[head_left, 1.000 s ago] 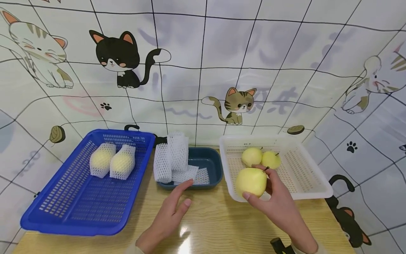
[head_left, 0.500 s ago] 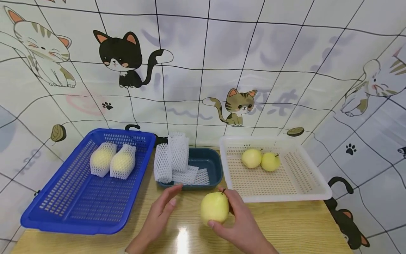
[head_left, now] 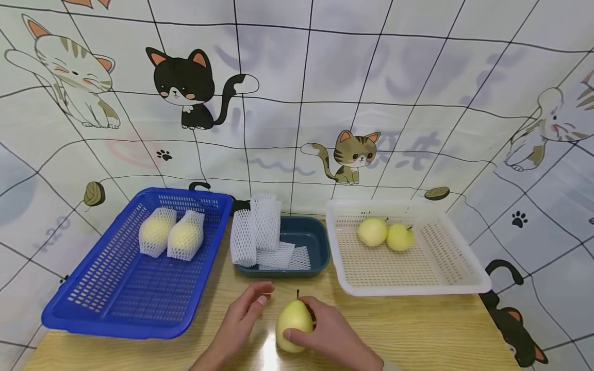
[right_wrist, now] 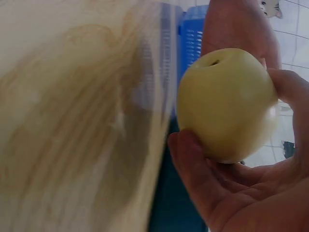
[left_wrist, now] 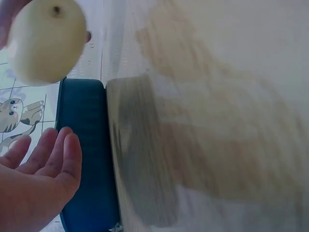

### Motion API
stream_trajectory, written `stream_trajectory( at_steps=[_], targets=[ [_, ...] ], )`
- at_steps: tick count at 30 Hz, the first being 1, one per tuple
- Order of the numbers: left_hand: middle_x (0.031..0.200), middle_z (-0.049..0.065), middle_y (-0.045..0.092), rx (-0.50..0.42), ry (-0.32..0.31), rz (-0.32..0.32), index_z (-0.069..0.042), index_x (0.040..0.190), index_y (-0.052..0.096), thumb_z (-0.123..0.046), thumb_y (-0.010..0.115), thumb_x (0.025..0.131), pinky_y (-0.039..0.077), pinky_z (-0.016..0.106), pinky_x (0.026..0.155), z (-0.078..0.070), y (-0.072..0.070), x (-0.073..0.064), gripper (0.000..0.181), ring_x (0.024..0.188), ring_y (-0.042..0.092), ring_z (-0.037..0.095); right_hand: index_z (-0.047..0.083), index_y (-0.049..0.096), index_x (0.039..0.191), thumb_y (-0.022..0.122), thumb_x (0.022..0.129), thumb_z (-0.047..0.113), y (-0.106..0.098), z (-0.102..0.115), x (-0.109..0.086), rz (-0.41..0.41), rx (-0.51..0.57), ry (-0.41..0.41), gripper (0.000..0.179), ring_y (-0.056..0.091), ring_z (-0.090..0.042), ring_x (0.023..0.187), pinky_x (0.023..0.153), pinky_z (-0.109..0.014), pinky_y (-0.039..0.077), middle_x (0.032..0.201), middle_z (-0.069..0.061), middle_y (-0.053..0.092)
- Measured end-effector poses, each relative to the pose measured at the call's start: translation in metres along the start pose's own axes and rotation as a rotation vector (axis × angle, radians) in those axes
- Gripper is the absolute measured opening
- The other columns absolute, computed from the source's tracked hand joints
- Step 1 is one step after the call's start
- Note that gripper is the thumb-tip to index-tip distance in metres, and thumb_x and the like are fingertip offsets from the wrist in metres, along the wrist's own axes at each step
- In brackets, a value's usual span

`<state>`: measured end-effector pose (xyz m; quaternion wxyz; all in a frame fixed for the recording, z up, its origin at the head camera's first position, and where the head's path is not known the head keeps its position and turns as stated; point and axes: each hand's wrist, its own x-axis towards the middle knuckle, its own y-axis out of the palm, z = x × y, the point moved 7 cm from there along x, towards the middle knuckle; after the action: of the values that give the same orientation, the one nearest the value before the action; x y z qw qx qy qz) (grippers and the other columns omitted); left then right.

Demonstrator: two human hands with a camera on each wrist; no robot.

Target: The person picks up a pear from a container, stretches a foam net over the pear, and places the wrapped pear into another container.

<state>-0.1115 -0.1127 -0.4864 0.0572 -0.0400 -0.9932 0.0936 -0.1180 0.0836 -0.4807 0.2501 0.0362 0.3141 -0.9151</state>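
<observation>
My right hand [head_left: 331,330] grips a yellow-green pear [head_left: 293,325], thumb on its near side and fingers round the far side, stem pointing up. In the right wrist view the pear [right_wrist: 227,104] shows its round base, with the fingers curled along it. To its left my left hand [head_left: 238,319] is held with fingers apart from the pear and nothing in it. The left wrist view has the left hand's relaxed fingers [left_wrist: 53,154] below the pear [left_wrist: 46,43]. Behind both hands, white foam net sleeves [head_left: 264,224] stand and lie in a dark teal tray [head_left: 283,273].
On the left a blue basket [head_left: 139,304] holds two pears in foam nets [head_left: 185,237]. A white basket [head_left: 417,291] on the right holds two bare pears [head_left: 373,232]. A cat-print sheet [head_left: 278,118] hangs behind the wooden table [head_left: 417,330].
My right hand has carried the pear from over the white basket leftward and nearer, turning its stem up. The left hand has drawn back from the teal tray.
</observation>
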Motion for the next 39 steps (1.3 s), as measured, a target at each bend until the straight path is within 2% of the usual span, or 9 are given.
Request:
stream_trajectory(
  at_steps=[4, 8, 12, 16, 19, 26, 32, 36, 39],
  targets=[
    [0.128, 0.009, 0.068, 0.022, -0.058, 0.037, -0.006, 0.132, 0.063, -0.02, 0.052, 0.109, 0.054, 0.031, 0.091, 0.006, -0.001, -0.002, 0.029, 0.119, 0.064, 0.033, 0.006, 0.065, 0.128, 0.078, 0.084, 0.057, 0.011, -0.003, 0.005, 0.008, -0.069, -0.028, 0.068, 0.059, -0.006, 0.082, 0.067, -0.028, 0.05, 0.103, 0.008, 0.068],
    [0.128, 0.011, 0.068, 0.058, -0.089, 0.057, -0.005, 0.132, 0.063, -0.021, 0.054, 0.109, 0.055, 0.031, 0.082, 0.01, -0.002, -0.002, 0.03, 0.114, 0.066, 0.032, 0.007, 0.066, 0.122, 0.076, 0.085, 0.061, 0.017, -0.005, 0.009, -0.005, -0.118, -0.03, 0.066, 0.057, -0.008, 0.081, 0.067, -0.029, 0.048, 0.098, 0.009, 0.065],
    [0.125, 0.008, 0.07, 0.095, -0.098, 0.051, -0.006, 0.131, 0.065, -0.022, 0.058, 0.107, 0.054, 0.03, 0.085, 0.012, -0.003, -0.003, 0.03, 0.109, 0.067, 0.022, 0.004, 0.065, 0.125, 0.067, 0.089, 0.068, 0.018, -0.005, 0.011, -0.013, -0.185, -0.022, 0.074, 0.059, -0.014, 0.088, 0.071, -0.034, 0.049, 0.105, 0.003, 0.065],
    [0.122, 0.004, 0.071, 0.127, -0.093, 0.044, -0.007, 0.13, 0.066, -0.02, 0.06, 0.105, 0.053, 0.029, 0.089, 0.012, -0.004, -0.004, 0.029, 0.107, 0.066, 0.014, -0.001, 0.06, 0.134, 0.059, 0.092, 0.072, 0.017, -0.006, 0.012, -0.001, -0.227, -0.015, 0.084, 0.062, -0.025, 0.101, 0.082, -0.044, 0.053, 0.12, -0.008, 0.064],
    [0.123, 0.007, 0.071, 0.132, -0.092, 0.056, -0.007, 0.13, 0.066, -0.02, 0.061, 0.105, 0.053, 0.029, 0.088, 0.011, -0.003, -0.005, 0.029, 0.106, 0.066, 0.014, -0.002, 0.057, 0.14, 0.059, 0.093, 0.072, 0.015, -0.008, 0.009, 0.013, -0.207, -0.014, 0.088, 0.063, -0.027, 0.106, 0.088, -0.047, 0.053, 0.125, -0.01, 0.062],
    [0.125, 0.01, 0.07, 0.123, -0.093, 0.064, -0.005, 0.13, 0.066, -0.019, 0.063, 0.104, 0.054, 0.03, 0.089, 0.013, -0.004, -0.006, 0.03, 0.108, 0.067, 0.018, -0.004, 0.051, 0.144, 0.071, 0.091, 0.061, 0.01, -0.015, 0.003, 0.054, -0.076, -0.052, 0.087, 0.059, -0.016, 0.101, 0.082, -0.033, 0.053, 0.126, -0.005, 0.061],
    [0.126, 0.011, 0.069, 0.116, -0.091, 0.064, -0.005, 0.13, 0.065, -0.02, 0.064, 0.103, 0.055, 0.031, 0.09, 0.012, -0.005, -0.005, 0.031, 0.109, 0.068, 0.021, -0.005, 0.049, 0.147, 0.069, 0.092, 0.061, 0.01, -0.013, 0.0, 0.069, -0.089, -0.085, 0.088, 0.061, -0.018, 0.107, 0.085, -0.034, 0.054, 0.131, -0.007, 0.061],
    [0.125, 0.007, 0.07, 0.117, -0.03, 0.034, -0.007, 0.129, 0.066, -0.017, 0.066, 0.102, 0.056, 0.031, 0.09, 0.003, -0.008, -0.003, 0.029, 0.109, 0.068, 0.019, 0.001, 0.048, 0.15, 0.064, 0.094, 0.064, 0.001, -0.008, -0.003, 0.036, -0.125, -0.08, 0.085, 0.062, -0.027, 0.117, 0.093, -0.046, 0.054, 0.14, -0.009, 0.059],
    [0.124, 0.002, 0.07, 0.159, 0.137, -0.06, -0.01, 0.126, 0.069, -0.009, 0.07, 0.097, 0.056, 0.031, 0.09, -0.014, -0.017, 0.001, 0.028, 0.11, 0.067, 0.018, 0.006, 0.048, 0.151, 0.063, 0.096, 0.063, -0.008, -0.003, -0.004, -0.016, -0.119, -0.091, 0.081, 0.061, -0.033, 0.123, 0.095, -0.052, 0.053, 0.145, -0.01, 0.056]
  ],
)
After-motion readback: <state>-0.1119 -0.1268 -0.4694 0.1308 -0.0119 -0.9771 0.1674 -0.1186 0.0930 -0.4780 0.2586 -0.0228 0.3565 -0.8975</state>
